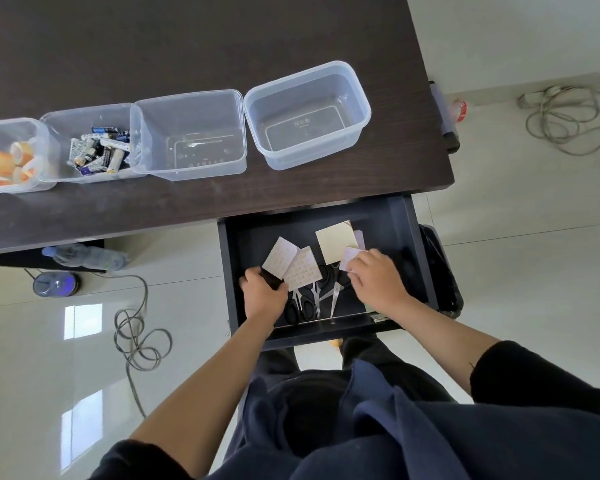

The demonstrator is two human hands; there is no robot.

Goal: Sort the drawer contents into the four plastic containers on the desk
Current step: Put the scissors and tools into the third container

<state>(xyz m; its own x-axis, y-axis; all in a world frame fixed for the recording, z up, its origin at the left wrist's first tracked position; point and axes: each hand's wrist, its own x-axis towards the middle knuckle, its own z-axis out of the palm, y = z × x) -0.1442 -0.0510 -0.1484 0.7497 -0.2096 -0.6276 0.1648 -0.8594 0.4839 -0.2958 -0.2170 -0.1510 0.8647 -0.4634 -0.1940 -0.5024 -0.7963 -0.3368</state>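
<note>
The open dark drawer point(406, 237) holds white sticker sheets point(302, 268), a pale yellow sticky-note pad point(335, 242) and several black-handled scissors point(309, 303). My left hand point(262, 294) grips a dark object beside the left sticker sheets. My right hand point(376, 278) pinches a small white sticker sheet point(350, 255) below the pad. Four clear plastic containers stand in a row on the desk: one with tape rolls point(6, 161), one with batteries point(97, 148), and two empty ones point(191, 133) point(309, 112).
The dark desk point(187, 39) runs across the top. Below it lie a water bottle point(87, 256), a round device point(56, 284) and a coiled cable point(139, 337). More cable point(568, 119) is at the right. A black bin point(444, 271) stands by the drawer.
</note>
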